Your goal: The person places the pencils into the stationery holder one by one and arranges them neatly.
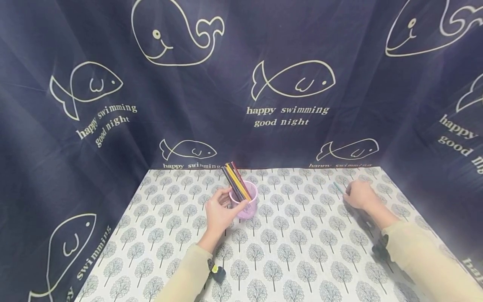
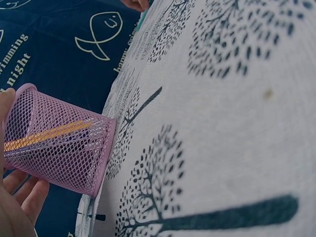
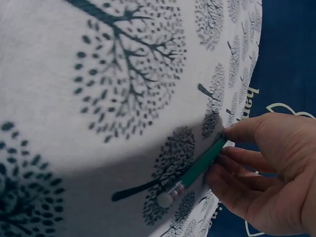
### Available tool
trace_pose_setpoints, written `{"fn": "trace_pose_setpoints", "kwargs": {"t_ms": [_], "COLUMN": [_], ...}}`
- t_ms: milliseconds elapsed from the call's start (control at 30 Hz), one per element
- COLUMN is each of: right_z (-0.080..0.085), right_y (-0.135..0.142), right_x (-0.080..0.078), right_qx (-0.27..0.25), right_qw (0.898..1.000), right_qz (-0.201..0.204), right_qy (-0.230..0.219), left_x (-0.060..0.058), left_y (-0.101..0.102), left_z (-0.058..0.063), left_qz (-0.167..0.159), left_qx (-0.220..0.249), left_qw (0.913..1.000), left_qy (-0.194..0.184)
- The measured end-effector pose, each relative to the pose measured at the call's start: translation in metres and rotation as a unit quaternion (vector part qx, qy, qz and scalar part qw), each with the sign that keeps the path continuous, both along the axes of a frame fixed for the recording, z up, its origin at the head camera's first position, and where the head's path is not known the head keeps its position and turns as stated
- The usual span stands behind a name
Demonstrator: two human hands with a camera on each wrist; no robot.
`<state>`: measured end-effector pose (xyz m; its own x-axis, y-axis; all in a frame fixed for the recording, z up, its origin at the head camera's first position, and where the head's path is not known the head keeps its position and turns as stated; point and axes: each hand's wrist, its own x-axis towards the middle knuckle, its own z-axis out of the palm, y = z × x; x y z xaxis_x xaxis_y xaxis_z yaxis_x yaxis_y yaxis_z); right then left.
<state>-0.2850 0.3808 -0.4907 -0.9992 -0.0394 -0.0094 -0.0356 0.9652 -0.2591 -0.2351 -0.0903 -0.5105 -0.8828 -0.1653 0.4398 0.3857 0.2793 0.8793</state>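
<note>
My left hand (image 1: 220,212) grips a pink mesh pencil cup (image 1: 247,207) by its near left side, thumb and fingers around the rim. The cup stands on the table, holding several pencils (image 1: 236,181) in yellow, dark and red that lean to the left. In the left wrist view the cup (image 2: 64,143) shows yellow and dark shafts through its mesh. Off to the right, my right hand (image 1: 360,195) pinches a green pencil (image 3: 202,163) between thumb and fingertips, low over the tablecloth. This pencil has a metal band and a pale eraser at one end.
A white tablecloth (image 1: 283,251) printed with grey trees covers the table. Behind it and at both sides hangs a dark blue curtain (image 1: 234,84) with white fish and whale drawings. A dark wrist device with a yellow-green patch (image 1: 216,269) sits at the left sleeve.
</note>
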Motion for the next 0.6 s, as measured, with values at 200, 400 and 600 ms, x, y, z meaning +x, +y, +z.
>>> {"fn": "trace_pose_setpoints", "kwargs": {"t_ms": [200, 400, 600], "right_z": [0.004, 0.006, 0.02], "right_y": [-0.006, -0.011, -0.02], "right_x": [0.004, 0.001, -0.009], "right_qx": [-0.001, 0.002, -0.003], "right_qw": [1.0, 1.0, 0.993], "right_qz": [0.001, 0.014, 0.062], "right_qy": [-0.004, 0.01, 0.1], "left_x": [0.0, -0.001, -0.001], "left_y": [0.0, 0.0, 0.001], "left_z": [0.001, 0.0, 0.001], "left_qz": [-0.002, -0.003, -0.001], "left_qx": [0.005, 0.005, 0.008], "left_qw": [1.0, 1.0, 1.0], "left_qy": [0.001, -0.004, -0.006]}}
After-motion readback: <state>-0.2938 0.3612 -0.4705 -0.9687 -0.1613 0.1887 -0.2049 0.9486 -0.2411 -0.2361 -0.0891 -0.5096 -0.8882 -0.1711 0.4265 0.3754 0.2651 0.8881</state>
